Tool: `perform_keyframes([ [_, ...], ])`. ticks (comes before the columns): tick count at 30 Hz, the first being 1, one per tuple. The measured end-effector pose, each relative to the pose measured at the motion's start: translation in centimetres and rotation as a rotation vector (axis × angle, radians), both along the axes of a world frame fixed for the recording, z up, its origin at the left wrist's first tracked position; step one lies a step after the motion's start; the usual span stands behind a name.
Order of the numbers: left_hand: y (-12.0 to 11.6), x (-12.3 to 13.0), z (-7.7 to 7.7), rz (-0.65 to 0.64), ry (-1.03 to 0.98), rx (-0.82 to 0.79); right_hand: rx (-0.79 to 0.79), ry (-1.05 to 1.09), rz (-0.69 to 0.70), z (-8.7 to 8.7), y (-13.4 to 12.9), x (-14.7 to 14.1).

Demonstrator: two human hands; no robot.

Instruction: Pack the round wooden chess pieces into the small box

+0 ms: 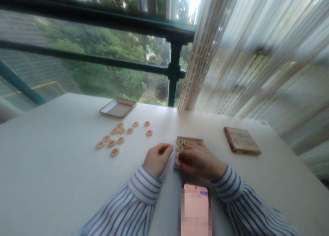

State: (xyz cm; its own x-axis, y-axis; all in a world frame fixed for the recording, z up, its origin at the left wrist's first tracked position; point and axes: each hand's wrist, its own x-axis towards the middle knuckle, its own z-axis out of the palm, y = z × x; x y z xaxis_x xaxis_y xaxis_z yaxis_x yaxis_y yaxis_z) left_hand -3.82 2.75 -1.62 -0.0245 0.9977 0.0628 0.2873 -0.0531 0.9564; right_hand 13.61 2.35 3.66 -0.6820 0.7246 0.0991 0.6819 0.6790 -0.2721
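Hands (157,159) curl (grip unclear), left hand (157,159) beside the tray (190,138), right hand (204,161) over it.

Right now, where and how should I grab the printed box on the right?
I'd come from above with your right hand, thumb and fingers on opposite side edges. The printed box lies flat, so its underside gives no hold, but its sides look thick enough to grip and nothing visible crowds it.

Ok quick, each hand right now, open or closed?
Left hand: loosely closed; can't tell if it holds anything.
Right hand: fingers bent over the tray; grip hidden, can't tell.
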Motion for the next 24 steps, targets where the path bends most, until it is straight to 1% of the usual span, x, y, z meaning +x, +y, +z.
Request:
perform_keyframes([
  [7, 0.01, 0.03, -0.04, 0.004, 0.012, 0.007, -0.019, 0.001, 0.022, 0.05, -0.05, 0.04],
  [18, -0.03, 0.08, 0.26, 0.007, 0.002, -0.03, 0.018, -0.003, 0.012, -0.03, 0.02, 0.06],
  [24, -0.02, 0.12, 0.09, 0.001, 0.017, -0.013, 0.017, -0.012, 0.012, -0.14, -0.06, 0.0],
])
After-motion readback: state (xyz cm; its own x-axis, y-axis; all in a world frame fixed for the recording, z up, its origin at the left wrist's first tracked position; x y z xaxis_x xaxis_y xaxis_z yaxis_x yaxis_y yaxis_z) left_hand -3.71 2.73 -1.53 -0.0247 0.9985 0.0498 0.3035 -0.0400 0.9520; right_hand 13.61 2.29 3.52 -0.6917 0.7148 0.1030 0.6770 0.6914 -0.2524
